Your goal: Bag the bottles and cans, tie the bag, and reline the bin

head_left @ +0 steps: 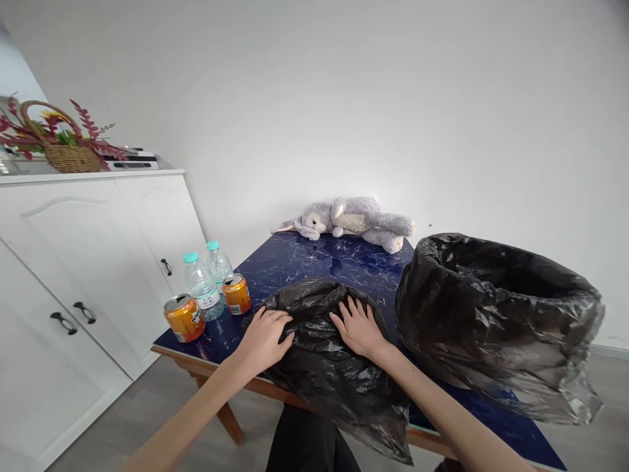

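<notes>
A black plastic garbage bag (334, 357) lies crumpled on the blue marbled table (314, 262), its lower end hanging over the front edge. My left hand (265, 337) rests on the bag's left side, fingers bent and apart. On the upper right part of the same bag, my right hand (361, 328) lies flat with its fingers spread. To the right stands a bin lined with another black garbage bag (491, 328), its mouth open upward and the liner folded over the rim.
Two orange cans (185, 318) and two clear water bottles (202, 285) with teal caps stand at the table's left edge. A grey plush rabbit (351, 219) lies along the back against the wall. White cabinets (88, 262) at left carry a flower basket (73, 157).
</notes>
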The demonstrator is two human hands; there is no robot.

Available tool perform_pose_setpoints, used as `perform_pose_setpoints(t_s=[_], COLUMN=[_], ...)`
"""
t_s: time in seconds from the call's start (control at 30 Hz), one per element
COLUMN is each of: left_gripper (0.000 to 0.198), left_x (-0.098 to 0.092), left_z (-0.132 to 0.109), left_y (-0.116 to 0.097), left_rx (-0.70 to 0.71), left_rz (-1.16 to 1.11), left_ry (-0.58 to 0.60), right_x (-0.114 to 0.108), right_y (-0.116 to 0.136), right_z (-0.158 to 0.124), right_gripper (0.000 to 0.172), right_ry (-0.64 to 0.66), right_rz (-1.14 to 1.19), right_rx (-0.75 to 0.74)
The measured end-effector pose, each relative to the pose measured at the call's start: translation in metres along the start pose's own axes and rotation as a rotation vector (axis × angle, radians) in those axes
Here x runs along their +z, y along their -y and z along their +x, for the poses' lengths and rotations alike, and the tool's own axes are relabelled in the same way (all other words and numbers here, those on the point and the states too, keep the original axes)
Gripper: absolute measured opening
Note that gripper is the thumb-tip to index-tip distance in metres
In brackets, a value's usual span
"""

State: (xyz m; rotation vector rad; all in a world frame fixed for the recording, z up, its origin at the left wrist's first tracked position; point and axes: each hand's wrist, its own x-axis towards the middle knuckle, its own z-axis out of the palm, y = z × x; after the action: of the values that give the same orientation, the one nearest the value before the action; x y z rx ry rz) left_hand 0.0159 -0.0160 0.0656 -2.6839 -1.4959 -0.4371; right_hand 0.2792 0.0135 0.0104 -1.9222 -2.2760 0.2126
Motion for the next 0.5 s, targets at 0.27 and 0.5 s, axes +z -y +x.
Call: perform_pose_setpoints(t_s=[0.27,0.5], left_gripper=[0.089,0.082], left_x=[0.045,0.035], left_z=[0.043,0.071], left_y=[-0.004,0.025], left_rx=[-0.107,0.091], left_rz=[-0.09,-0.125], left_ry=[0.154,0.219], right_x=[-0.028,-0.039], right_y=[0.03,0.03], right_z=[-0.044,-0.039], right_gripper=[0.07,0.057], right_ry=[-0.057,-0.352], right_rz=[-0.138,-0.056], right_rx=[0.033,-0.331])
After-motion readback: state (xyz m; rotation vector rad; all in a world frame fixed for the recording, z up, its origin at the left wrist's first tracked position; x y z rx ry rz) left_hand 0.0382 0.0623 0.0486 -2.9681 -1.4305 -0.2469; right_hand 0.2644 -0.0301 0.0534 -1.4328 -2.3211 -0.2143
